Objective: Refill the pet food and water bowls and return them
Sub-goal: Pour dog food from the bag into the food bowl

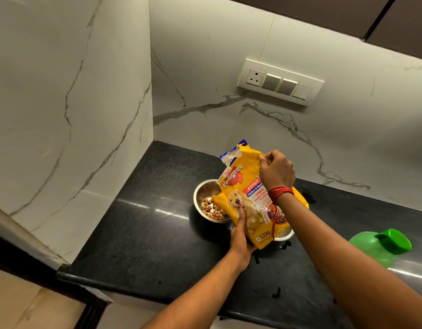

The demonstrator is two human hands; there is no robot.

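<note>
Pedigree bag sits between my hands: my right hand pinches its top edge shut in a closed grip, and my left hand cups the bottom corner, thumb pressed on the front. Just left of the bag, the steel food bowl holds some kibble. A second steel bowl peeks out under the bag. Both rest on the black counter, with a green jug off to the right.

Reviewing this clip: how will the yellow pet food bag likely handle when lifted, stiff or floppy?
Probably floppy: the pet food bag is creased, and the left hand supports its base while the right hand grips the top. Its glossy film may be slippery. The open top could spill if tipped.
</note>
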